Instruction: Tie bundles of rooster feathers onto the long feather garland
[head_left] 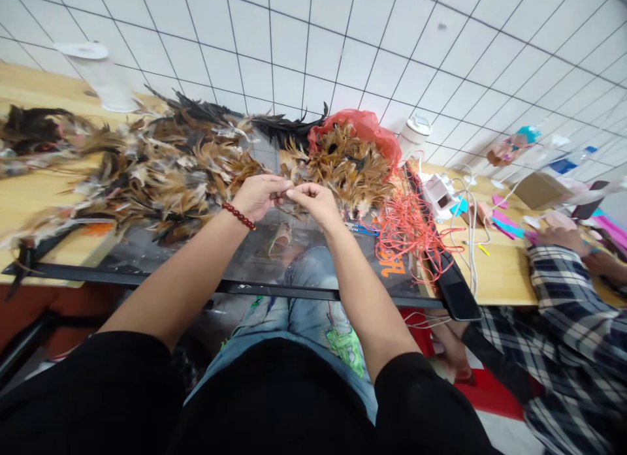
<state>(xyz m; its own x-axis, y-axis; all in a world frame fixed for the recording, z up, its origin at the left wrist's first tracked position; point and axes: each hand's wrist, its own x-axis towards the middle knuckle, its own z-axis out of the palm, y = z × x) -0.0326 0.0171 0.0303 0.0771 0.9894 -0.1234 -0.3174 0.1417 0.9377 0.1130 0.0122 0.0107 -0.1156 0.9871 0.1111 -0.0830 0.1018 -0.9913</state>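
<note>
My left hand (pixel 259 195), with a dark red bead bracelet (pixel 238 215) at the wrist, meets my right hand (pixel 313 202) above the dark glass-like board (pixel 235 259). Both hands are closed in a pinch, fingertips almost touching. Whatever they hold is too small to make out. Brown and tan feathers (pixel 181 174) lie in a wide heap left of and behind my left hand. Past my right hand, more brown feathers (pixel 347 161) spill from a red plastic bag (pixel 365 123). Black feathers (pixel 289 128) run along the back.
A tangle of red-orange cord (pixel 406 226) lies on the right, with blue-handled tweezers or scissors (pixel 363 229) beside it. Further right are a white power adapter (pixel 438 192), a dark phone (pixel 458 292) and a co-worker's plaid sleeve (pixel 558 279). White cups (pixel 416 132) stand near the tiled wall.
</note>
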